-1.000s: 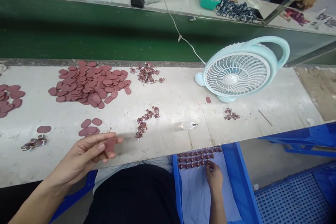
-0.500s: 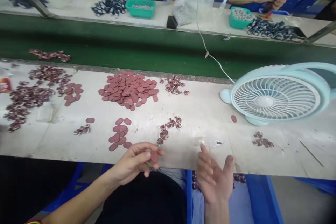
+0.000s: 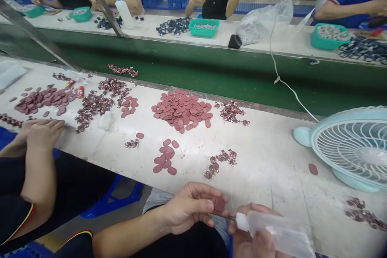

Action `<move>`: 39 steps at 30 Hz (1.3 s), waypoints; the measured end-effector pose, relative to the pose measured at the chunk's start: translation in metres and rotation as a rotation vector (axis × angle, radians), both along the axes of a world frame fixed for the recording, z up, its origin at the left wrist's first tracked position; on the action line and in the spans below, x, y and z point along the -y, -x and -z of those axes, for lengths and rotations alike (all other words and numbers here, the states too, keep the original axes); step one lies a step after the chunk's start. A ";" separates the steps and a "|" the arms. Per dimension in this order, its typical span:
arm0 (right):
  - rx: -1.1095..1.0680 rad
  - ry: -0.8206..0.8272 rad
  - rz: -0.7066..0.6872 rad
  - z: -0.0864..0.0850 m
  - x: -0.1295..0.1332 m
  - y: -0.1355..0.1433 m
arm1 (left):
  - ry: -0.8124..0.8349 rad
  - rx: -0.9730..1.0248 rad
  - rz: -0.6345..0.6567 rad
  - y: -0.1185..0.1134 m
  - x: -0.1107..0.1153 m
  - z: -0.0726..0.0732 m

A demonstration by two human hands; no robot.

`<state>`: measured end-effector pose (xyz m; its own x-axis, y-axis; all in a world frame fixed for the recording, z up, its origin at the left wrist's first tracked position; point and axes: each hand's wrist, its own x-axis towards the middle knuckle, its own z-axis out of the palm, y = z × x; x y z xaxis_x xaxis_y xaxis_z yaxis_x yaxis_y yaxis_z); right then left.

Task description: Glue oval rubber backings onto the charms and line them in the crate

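Observation:
My left hand (image 3: 196, 207) pinches a dark red oval piece (image 3: 219, 204) between thumb and fingers, just off the table's front edge. My right hand (image 3: 256, 234) is wrapped round a translucent squeeze bottle (image 3: 279, 229) with a white cap and a thin dark nozzle. The nozzle tip points left and lies close to the oval piece; whether they touch I cannot tell. Beyond my hands, a loose group of oval pieces (image 3: 165, 157) and a curved row of small shiny brownish-red parts (image 3: 213, 167) lie on the white table (image 3: 260, 149).
A big heap of ovals (image 3: 183, 109) lies further back beside more small parts (image 3: 231, 111). A light blue fan (image 3: 356, 149) stands at right, its white cord (image 3: 298, 94) running upward. At left, a co-worker's hands (image 3: 45, 129) rest at the table edge. A green strip (image 3: 193, 72) separates the opposite bench.
My right hand, bare and spread before, now grips the squeeze bottle close to my left hand. The oval piece stays in my left hand. The view has swung left.

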<state>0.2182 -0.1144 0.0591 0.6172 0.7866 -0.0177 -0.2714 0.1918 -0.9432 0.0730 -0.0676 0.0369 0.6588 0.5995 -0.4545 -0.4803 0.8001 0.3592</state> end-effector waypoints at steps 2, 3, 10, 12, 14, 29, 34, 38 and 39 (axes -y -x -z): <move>0.095 -0.028 0.134 0.000 -0.005 0.015 | -0.015 -0.007 -0.020 0.000 0.000 -0.002; 0.107 -0.013 0.175 0.000 -0.008 0.020 | -0.025 -0.014 -0.031 0.001 0.000 -0.002; 0.163 0.082 0.231 -0.002 -0.011 0.027 | -0.083 -0.093 -0.049 0.003 -0.002 -0.002; 0.182 0.089 0.217 -0.001 -0.010 0.027 | -0.104 -0.104 -0.044 0.003 -0.002 -0.002; 0.201 0.088 0.205 0.000 -0.009 0.027 | -0.123 -0.109 -0.037 0.003 -0.002 -0.003; 0.286 0.075 0.215 -0.006 -0.011 0.030 | -0.122 -0.130 -0.045 0.003 -0.003 -0.006; 0.192 0.065 0.163 -0.009 -0.010 0.027 | -0.109 -0.134 -0.039 0.005 -0.004 -0.006; 0.196 0.061 0.151 -0.008 -0.008 0.024 | -0.092 -0.114 -0.032 0.006 -0.004 -0.006; 0.209 0.077 0.148 -0.008 -0.006 0.023 | -0.091 -0.111 -0.032 0.006 -0.004 -0.006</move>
